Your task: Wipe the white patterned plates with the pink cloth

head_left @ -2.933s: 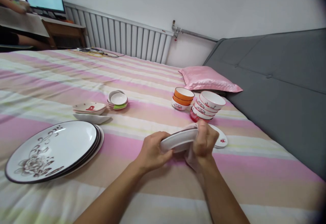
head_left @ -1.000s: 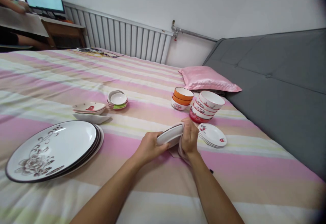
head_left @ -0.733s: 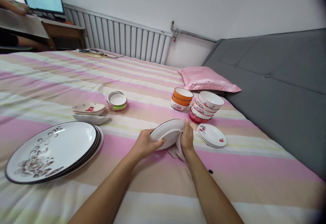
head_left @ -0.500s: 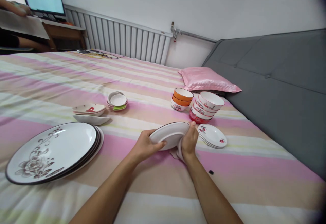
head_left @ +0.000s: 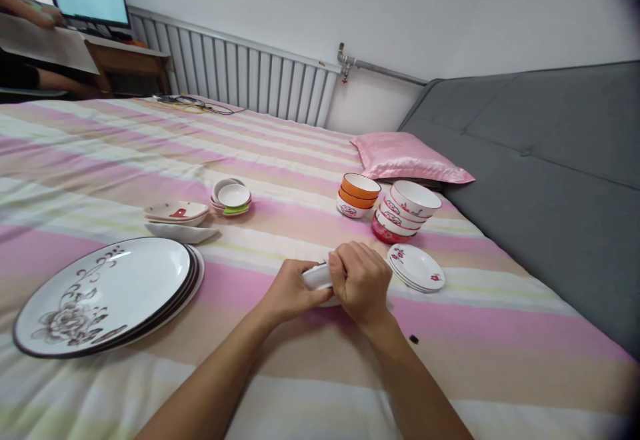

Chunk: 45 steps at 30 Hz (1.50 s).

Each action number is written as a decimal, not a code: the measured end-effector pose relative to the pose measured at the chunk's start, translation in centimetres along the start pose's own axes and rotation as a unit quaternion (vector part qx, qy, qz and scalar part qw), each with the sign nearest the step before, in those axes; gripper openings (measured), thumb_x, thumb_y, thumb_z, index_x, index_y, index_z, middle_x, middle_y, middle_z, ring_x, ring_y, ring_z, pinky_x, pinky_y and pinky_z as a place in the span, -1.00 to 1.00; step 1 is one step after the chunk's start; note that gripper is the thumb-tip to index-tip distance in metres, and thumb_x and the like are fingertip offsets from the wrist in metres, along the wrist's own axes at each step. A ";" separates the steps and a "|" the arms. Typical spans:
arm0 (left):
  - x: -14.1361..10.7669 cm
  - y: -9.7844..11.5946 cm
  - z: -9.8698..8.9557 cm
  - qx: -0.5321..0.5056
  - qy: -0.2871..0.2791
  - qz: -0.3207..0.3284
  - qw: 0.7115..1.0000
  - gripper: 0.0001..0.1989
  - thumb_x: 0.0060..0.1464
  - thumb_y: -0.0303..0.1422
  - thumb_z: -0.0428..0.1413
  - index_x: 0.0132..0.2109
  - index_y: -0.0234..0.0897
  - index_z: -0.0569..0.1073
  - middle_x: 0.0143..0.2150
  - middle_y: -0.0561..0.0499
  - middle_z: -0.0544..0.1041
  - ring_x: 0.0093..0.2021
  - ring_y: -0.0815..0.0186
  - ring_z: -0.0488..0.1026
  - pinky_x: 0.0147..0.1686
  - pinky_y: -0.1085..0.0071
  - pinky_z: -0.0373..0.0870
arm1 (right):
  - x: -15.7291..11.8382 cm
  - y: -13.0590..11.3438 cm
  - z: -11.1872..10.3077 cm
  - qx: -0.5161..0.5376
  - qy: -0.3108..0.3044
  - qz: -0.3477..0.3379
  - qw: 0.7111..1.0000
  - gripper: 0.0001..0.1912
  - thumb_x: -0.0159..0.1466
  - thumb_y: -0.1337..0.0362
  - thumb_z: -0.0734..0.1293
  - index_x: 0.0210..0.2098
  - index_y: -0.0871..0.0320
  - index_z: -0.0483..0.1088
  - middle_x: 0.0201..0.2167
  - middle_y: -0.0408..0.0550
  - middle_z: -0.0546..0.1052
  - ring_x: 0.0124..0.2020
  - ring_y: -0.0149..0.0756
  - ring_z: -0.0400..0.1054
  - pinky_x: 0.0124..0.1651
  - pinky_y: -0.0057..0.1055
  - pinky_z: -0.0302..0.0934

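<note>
My left hand (head_left: 293, 291) is closed on the left side of a white plate (head_left: 316, 277), thumb on the near side and fingers behind. The plate is tilted, so only a narrow part of it shows between the hands. Fingers curled, my right hand (head_left: 363, 283) lies over the plate's right part and covers it. The pale cloth seen at this hand earlier is now almost wholly hidden by it. Just right of that hand is a stack of small flowered plates (head_left: 417, 267).
Large flowered plates (head_left: 113, 293) are stacked at left, near boat-shaped dishes (head_left: 177, 212) and small round dishes (head_left: 234, 195). Orange bowls (head_left: 360, 187) and red-white bowls (head_left: 407, 208) stand behind the hands. A pink pillow (head_left: 407, 155) lies by the headboard. A person's arm (head_left: 30, 10) shows far left.
My right hand has turned over, moved left and curled over the plate, its back now facing up. The plate's face has tipped out of sight. My left hand keeps its hold.
</note>
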<state>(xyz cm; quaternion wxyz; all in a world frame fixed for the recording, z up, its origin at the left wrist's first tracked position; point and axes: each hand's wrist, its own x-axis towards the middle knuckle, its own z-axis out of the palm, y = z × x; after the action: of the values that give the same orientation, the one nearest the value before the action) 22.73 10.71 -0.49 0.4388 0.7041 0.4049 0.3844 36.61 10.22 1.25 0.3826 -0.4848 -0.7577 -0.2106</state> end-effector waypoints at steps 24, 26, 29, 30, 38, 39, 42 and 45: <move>0.6 -0.5 -0.5 -0.032 0.103 -0.088 0.990 -0.64 -0.18 -0.27 0.19 -0.21 -0.41 0.51 -0.29 -0.07 0.58 -0.28 0.14 0.49 -0.35 0.38 0.40 | -2.9 3.6 7.1 0.394 0.064 0.502 0.767 -0.49 0.25 -0.05 0.01 -0.51 0.17 0.32 -0.54 -0.06 0.46 -0.47 -0.27 0.31 -0.42 -0.39 0.13; 0.4 -0.4 -0.4 -0.026 0.087 -0.070 0.993 -0.67 -0.17 -0.28 0.18 -0.23 -0.40 0.52 -0.32 -0.05 0.58 -0.31 0.17 0.48 -0.38 0.40 0.38 | -2.5 3.4 6.0 0.361 0.093 0.457 0.807 -0.50 0.28 -0.03 -0.02 -0.54 0.15 0.27 -0.57 -0.11 0.40 -0.50 -0.31 0.25 -0.42 -0.41 0.09; 0.2 -0.1 -0.1 -0.014 0.052 -0.030 0.998 -0.72 -0.14 -0.32 0.15 -0.24 -0.39 0.52 -0.34 -0.02 0.56 -0.35 0.23 0.45 -0.39 0.44 0.35 | -1.6 2.9 3.9 0.287 0.115 0.346 0.886 -0.56 0.33 0.07 -0.04 -0.55 0.12 0.18 -0.61 -0.17 0.30 -0.54 -0.35 0.16 -0.41 -0.41 0.03; 0.1 0.0 0.0 -0.006 0.040 -0.017 0.999 -0.73 -0.13 -0.34 0.14 -0.24 -0.39 0.52 -0.35 -0.01 0.55 -0.36 0.26 0.44 -0.40 0.46 0.33 | -1.4 2.7 3.2 0.263 0.107 0.307 0.908 -0.59 0.34 0.11 -0.05 -0.53 0.12 0.18 -0.60 -0.17 0.28 -0.53 -0.35 0.15 -0.40 -0.41 0.02; -0.3 -0.2 0.8 0.090 0.009 0.034 0.995 -0.92 -0.18 -0.42 0.07 -0.50 -0.37 0.38 -0.56 0.10 0.35 -0.51 0.43 0.22 -0.52 0.54 0.13 | -0.2 -0.9 0.0 0.023 0.007 0.027 0.999 -0.69 0.31 0.27 0.04 -0.53 0.13 0.20 -0.56 -0.09 0.30 -0.45 -0.28 0.10 -0.33 -0.30 -0.08; -0.2 -0.4 0.9 0.097 0.014 0.040 0.994 -0.93 -0.19 -0.43 0.05 -0.54 -0.36 0.34 -0.57 0.10 0.33 -0.51 0.44 0.19 -0.53 0.55 0.11 | -0.2 -1.4 -0.1 0.004 -0.001 0.001 1.000 -0.68 0.31 0.25 0.05 -0.54 0.13 0.20 -0.57 -0.09 0.30 -0.45 -0.27 0.09 -0.34 -0.29 -0.10; -0.2 -0.8 1.1 0.101 0.017 0.042 0.994 -0.89 -0.21 -0.45 0.02 -0.60 -0.34 0.25 -0.61 0.13 0.23 -0.53 0.47 0.13 -0.57 0.56 0.05 | -0.2 -1.9 -0.1 -0.011 -0.003 -0.039 0.999 -0.67 0.30 0.21 0.07 -0.56 0.13 0.21 -0.58 -0.10 0.30 -0.46 -0.28 0.08 -0.34 -0.28 -0.12; -0.1 -0.8 1.2 0.099 0.023 0.021 0.995 -0.85 -0.18 -0.41 0.04 -0.59 -0.34 0.22 -0.61 0.15 0.15 -0.54 0.49 0.07 -0.59 0.56 0.01 | -0.3 -1.2 0.4 0.015 0.011 -0.024 1.000 -0.68 0.29 0.24 0.07 -0.57 0.13 0.20 -0.59 -0.11 0.29 -0.46 -0.29 0.08 -0.33 -0.29 -0.11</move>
<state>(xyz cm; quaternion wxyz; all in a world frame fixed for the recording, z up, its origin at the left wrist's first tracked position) 23.56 10.52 -1.63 0.3497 0.7435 0.4356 0.3676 35.51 9.75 0.83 0.3929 -0.4583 -0.7681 -0.2135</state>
